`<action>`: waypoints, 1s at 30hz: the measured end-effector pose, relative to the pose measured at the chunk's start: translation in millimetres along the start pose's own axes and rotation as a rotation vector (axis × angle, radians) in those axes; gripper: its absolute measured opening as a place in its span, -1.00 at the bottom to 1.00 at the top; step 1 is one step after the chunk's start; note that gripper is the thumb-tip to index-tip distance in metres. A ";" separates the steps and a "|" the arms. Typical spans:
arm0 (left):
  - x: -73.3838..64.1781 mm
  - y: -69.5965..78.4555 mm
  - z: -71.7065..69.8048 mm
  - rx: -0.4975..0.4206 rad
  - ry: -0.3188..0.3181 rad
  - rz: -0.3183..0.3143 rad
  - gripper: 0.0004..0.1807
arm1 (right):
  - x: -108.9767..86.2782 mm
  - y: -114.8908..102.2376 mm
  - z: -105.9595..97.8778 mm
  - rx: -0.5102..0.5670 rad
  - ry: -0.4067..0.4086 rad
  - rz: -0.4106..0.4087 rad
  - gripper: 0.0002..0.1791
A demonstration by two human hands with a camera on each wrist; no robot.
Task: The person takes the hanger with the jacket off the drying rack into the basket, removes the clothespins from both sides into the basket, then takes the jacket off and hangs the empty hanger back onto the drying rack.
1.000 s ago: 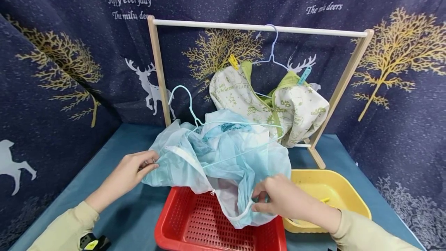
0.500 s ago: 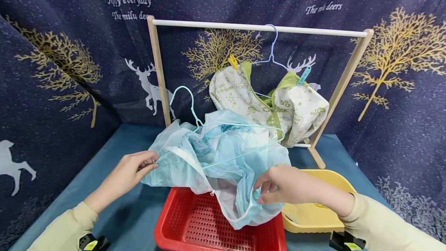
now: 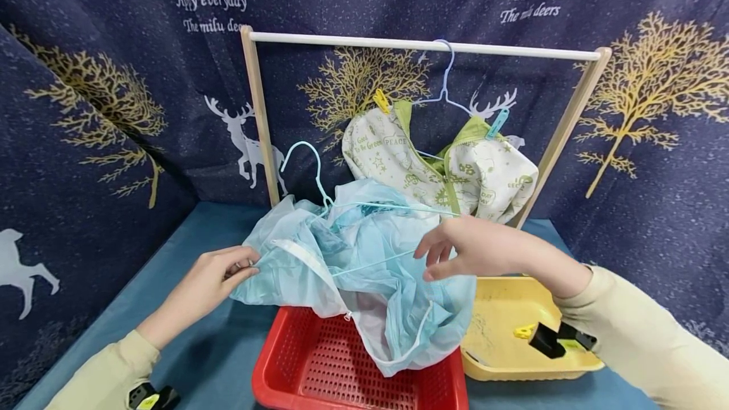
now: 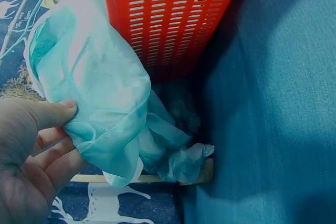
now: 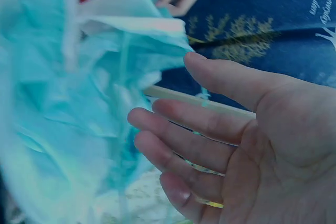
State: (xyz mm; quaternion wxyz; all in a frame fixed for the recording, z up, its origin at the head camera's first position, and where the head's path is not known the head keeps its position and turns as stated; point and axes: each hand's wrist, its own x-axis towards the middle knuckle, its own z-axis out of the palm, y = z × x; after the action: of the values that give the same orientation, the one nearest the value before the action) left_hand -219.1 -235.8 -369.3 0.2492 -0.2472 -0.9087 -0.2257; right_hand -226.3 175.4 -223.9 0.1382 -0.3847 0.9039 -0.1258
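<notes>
A thin, light blue jacket [image 3: 364, 271] with a white zipper edge lies bunched over the back of the red basket [image 3: 359, 359]. Its left side is pinched between thumb and fingers of my left hand [image 3: 224, 274], as the left wrist view also shows. Partly inside the jacket sits a light blue hanger [image 3: 319, 173], its hook standing free at the upper left. My right hand [image 3: 473, 248] hovers over the jacket's right side, fingers apart and holding nothing in the right wrist view. It hides the hanger's right end in the head view.
Behind stands a wooden rack with a white rail [image 3: 353, 40]. From it a green-and-white patterned garment [image 3: 393, 150] hangs on a blue hanger, with a yellow clip [image 3: 381, 101] and a teal clip [image 3: 498, 124]. A yellow tray [image 3: 495, 359] holding a yellow clip [image 3: 524, 332] is at the right.
My right hand has let go of the jacket's zipper edge and risen toward the hanger's right end. The hanger hook has shifted slightly right. My left hand keeps its place.
</notes>
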 end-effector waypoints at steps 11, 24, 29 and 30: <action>0.4 0.7 -1.2 -0.007 0.022 0.015 -0.78 | 39.5 -9.0 -38.2 -0.039 0.069 0.003 -0.62; 1.9 6.6 -3.9 -0.016 0.010 0.014 -0.78 | 90.3 -16.4 -54.8 0.054 0.008 -0.069 -0.59; 3.4 8.2 -4.3 -0.009 0.014 0.022 -0.79 | 109.1 -24.3 -47.5 0.056 0.016 -0.095 -0.61; 3.6 8.5 -4.3 -0.009 0.012 0.021 -0.79 | 112.1 -25.4 -45.1 0.055 0.020 -0.109 -0.62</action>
State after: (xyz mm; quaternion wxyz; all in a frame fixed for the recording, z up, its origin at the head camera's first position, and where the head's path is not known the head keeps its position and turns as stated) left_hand -215.6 -230.3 -361.5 0.2561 -0.2565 -0.9035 -0.2287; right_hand -299.8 81.9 -190.5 0.1328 -0.4279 0.8792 -0.1619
